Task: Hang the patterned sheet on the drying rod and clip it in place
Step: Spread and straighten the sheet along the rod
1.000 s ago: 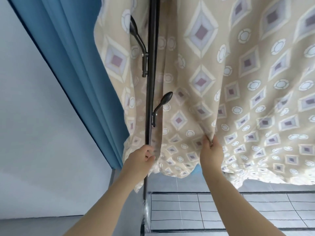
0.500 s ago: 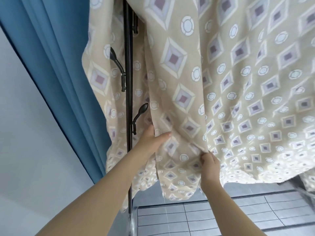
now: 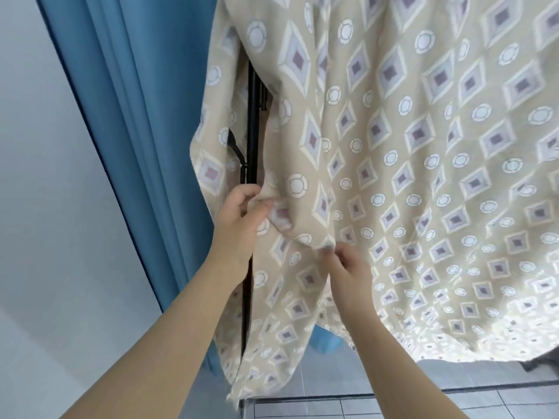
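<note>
The patterned sheet (image 3: 423, 176), beige with purple diamonds and white rings, fills the centre and right of the frame. It hangs down from beyond the top edge, and its lower hem sags across the lower right. Its left part is draped over and around a black upright pole (image 3: 250, 122); what it hangs from above cannot be seen. A blue curtain (image 3: 121, 116) falls in long folds down the upper left, just beside the sheet's left edge, and a pale wall (image 3: 45, 237) takes the far left. Two bare forearms reach up from the bottom edge. A strip of grey tiled floor (image 3: 393, 406) shows at the lower right under the hem. The left grip (image 3: 239, 219), at centre left just in front of the pole, has its fingers and thumb curled round a bunched fold of the sheet. The right grip (image 3: 351, 270), lower and near the middle, pinches a small fold of the sheet between its fingertips. A black hook (image 3: 234, 145) juts from the pole above the left grip.
</note>
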Available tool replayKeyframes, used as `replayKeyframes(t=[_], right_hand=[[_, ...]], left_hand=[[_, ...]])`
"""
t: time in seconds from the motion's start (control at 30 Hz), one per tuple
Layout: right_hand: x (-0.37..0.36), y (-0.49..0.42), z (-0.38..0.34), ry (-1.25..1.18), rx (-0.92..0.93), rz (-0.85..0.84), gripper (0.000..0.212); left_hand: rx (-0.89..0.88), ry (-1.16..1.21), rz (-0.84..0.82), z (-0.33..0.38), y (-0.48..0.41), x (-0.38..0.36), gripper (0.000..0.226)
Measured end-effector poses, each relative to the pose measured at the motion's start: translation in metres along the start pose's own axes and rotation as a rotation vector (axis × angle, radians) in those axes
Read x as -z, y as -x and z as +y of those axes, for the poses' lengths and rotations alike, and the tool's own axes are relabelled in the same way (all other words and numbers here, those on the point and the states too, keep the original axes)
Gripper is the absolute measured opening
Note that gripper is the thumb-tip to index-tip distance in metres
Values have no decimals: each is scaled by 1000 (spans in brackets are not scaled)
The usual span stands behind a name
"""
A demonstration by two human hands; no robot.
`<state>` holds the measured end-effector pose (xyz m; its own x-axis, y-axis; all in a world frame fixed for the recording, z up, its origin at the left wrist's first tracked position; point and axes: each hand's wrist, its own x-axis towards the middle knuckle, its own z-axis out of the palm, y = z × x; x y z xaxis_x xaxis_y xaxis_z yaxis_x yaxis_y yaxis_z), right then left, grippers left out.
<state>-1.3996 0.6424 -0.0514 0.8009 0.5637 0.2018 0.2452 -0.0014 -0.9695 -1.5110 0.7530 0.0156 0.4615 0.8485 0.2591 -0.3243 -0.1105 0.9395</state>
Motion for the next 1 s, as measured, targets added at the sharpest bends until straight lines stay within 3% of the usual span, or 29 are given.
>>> replayKeyframes(t=[0.13, 0.23, 0.3, 0.4, 0.47, 0.53, 0.67, 0.73, 0.8, 0.9, 0.93, 1.0], right_hand=[[-9, 0, -24, -72, 1, -12, 16], [-21, 2, -53, -195, 62, -119, 21], [-28, -1, -77, -219, 164, -163, 38], [-32, -5, -114, -261, 309, -184, 43], [-32, -9, -127, -279, 362, -184, 40], [-34, -12, -128, -270, 378, -180, 30], [-43, -12, -117, -240, 323, -172, 20], [-46, -12, -108, -211, 286, -190, 20], [-46, -12, -95, -165, 235, -201, 20], [-42, -14, -73, -82, 147, -193, 21], [-40, -15, -65, -59, 113, -188, 22], [-37, -15, -46, -19, 52, -178, 23]], left_hand=[[178, 285, -73, 22, -4, 18, 20], [284, 157, -167, 49, -9, 15, 33], [167, 77, -220, 66, -12, 10, 34], [-130, 99, -174, 85, -12, 12, 27], [-290, 138, -32, 91, -7, 22, 37], [-330, 162, 134, 87, -8, 34, 32], [-242, -40, 75, 76, -8, 32, 9], [-276, -139, 195, 72, -12, 30, 9], [-268, -60, 295, 67, -16, 37, 12], [-97, -103, 78, 45, -18, 51, 41], [-33, -161, -1, 36, -14, 53, 44], [5, -221, 49, 20, -9, 57, 28]])
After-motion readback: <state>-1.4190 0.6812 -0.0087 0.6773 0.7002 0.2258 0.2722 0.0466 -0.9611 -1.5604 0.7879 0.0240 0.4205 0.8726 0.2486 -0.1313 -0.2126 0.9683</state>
